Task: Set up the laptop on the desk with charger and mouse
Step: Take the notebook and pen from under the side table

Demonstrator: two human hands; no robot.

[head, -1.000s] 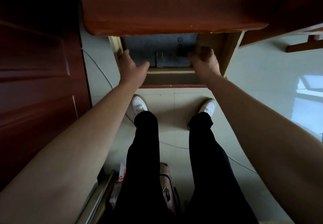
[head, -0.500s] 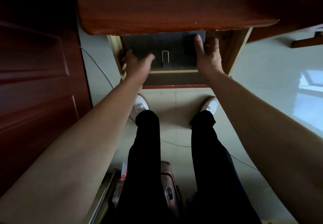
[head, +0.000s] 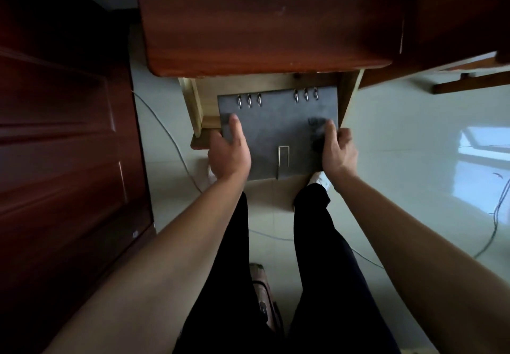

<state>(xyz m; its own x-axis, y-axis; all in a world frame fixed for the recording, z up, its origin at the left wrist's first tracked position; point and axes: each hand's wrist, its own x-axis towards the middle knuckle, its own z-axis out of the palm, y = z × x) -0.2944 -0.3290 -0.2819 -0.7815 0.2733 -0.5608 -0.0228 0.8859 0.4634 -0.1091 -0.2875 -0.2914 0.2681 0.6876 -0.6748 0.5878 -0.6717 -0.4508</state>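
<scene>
A flat grey felt laptop sleeve (head: 278,132), with metal rings along its far edge and a small loop at its near edge, is held half out of the open wooden drawer (head: 194,105) under the red-brown desk (head: 262,22). My left hand (head: 229,150) grips its left near corner, thumb on top. My right hand (head: 336,149) grips its right near corner. Both hands are blurred by motion. No charger or mouse is in sight.
A dark red door (head: 63,146) fills the left side. Thin cables (head: 168,132) trail across the pale tiled floor. A bag or suitcase (head: 265,304) lies between my legs. A wooden bar (head: 469,83) shows at the right under the desk.
Both hands have closed on the sleeve's near corners and pulled it toward me, out of the drawer. The ringed far edge has come into sight.
</scene>
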